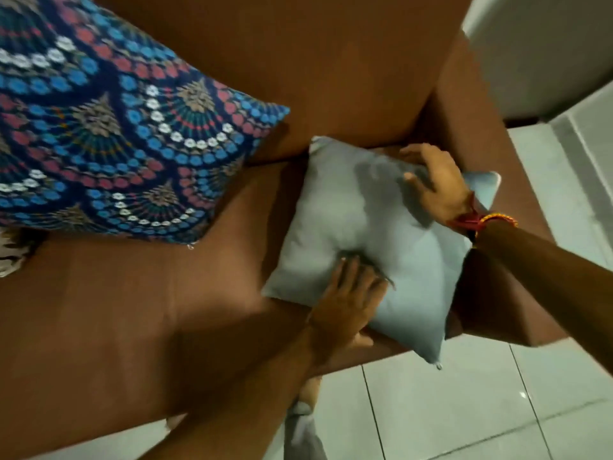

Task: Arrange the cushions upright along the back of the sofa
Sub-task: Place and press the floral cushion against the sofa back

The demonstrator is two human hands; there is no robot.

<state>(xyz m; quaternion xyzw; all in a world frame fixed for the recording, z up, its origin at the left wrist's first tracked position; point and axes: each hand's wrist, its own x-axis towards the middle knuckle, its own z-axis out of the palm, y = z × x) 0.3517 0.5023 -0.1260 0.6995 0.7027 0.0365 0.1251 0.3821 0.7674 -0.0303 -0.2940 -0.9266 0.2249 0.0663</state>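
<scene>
A plain light-blue cushion (pixel 335 220) lies tilted on the seat of the brown sofa (pixel 132 310), near the right armrest. My left hand (pixel 345 300) presses into its lower edge with the thumb under it. My right hand (pixel 434 184) grips its top right part near the armrest corner. A large patterned cushion (pixel 109 127) in blue, red and white leans against the sofa back (pixel 315 61) at the left.
The sofa's right armrest (pixel 471 111) stands close behind my right hand. Pale floor tiles (pixel 464 410) lie in front of and right of the sofa. A scrap of black-and-white fabric (pixel 13 250) shows at the far left edge.
</scene>
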